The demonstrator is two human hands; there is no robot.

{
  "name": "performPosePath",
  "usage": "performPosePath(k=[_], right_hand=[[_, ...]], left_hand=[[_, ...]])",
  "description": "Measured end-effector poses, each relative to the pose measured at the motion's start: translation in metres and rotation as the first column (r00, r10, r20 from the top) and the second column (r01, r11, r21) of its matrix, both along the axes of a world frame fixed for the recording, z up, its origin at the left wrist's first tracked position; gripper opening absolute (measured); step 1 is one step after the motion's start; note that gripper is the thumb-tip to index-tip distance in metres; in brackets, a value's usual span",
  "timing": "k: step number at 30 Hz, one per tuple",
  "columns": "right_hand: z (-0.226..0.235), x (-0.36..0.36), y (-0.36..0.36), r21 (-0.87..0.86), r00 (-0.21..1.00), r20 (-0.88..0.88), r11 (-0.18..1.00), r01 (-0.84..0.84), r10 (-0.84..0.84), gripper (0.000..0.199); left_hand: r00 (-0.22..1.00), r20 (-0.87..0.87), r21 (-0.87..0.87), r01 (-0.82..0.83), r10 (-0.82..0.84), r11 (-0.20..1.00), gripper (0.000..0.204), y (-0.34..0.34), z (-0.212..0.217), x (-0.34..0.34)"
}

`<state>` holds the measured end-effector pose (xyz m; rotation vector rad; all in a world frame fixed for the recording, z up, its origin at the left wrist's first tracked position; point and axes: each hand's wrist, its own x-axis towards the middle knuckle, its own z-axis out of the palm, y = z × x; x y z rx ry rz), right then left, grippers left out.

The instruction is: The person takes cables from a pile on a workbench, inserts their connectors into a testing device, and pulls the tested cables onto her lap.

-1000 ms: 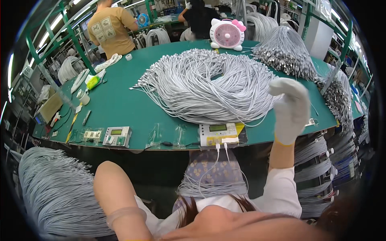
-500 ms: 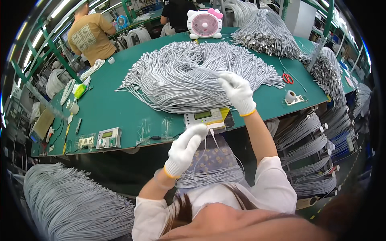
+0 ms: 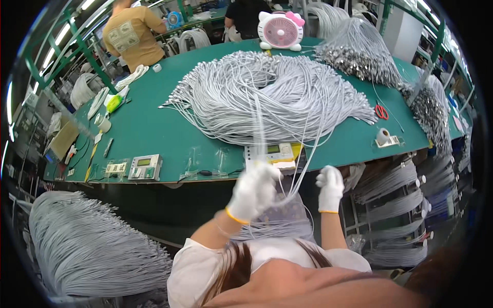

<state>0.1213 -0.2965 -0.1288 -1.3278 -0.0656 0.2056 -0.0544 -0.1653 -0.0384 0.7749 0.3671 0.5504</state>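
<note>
— We see white knit cloth gloves on the left hand (image 3: 254, 191) and right hand (image 3: 330, 188), matt and soft.

— And the cables (image 3: 267, 97)?

— Grey plastic sheathing, smooth, faintly shiny; metal tips glint at the ends. The table (image 3: 154, 133) looks like matt green rubbery mat.

— We'd call the fan (image 3: 280, 31) glossy plastic, the scissors (image 3: 381, 111) red-handled.

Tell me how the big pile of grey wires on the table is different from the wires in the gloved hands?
The pile of grey wires lies spread wide on the green table; the few held wires hang stretched in loops off its edge. The left hand and right hand grip only those. Both are thin and grey.
</note>
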Motion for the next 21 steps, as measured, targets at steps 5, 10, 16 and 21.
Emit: performPosePath(k=[5,10,16,21], right_hand=[[0.009,-0.008,-0.012,0.408,0.761,-0.203,0.76,-0.506,0.616,0.039],[0.044,0.076,-0.104,0.9,0.77,0.383,-0.018,-0.435,0.511,0.052],[-0.009,0.152,-0.221,0.911,0.981,0.162,0.365,-0.19,0.105,0.038],[-0.027,0.155,-0.153,0.561,0.973,0.131,0.824,0.084,-0.189,0.022]], left_hand=[[0.987,-0.001,0.04,0.159,-0.159,0.987,0.046,-0.003,0.004,0.013],[0.773,0.627,-0.223,0.063,0.094,0.973,0.046,0.078,0.017,-0.045],[0.634,0.677,-0.218,-0.312,0.374,0.925,0.049,0.133,-0.02,-0.169],[0.54,0.54,-0.369,-0.537,0.645,0.759,0.037,0.14,-0.015,-0.177]])
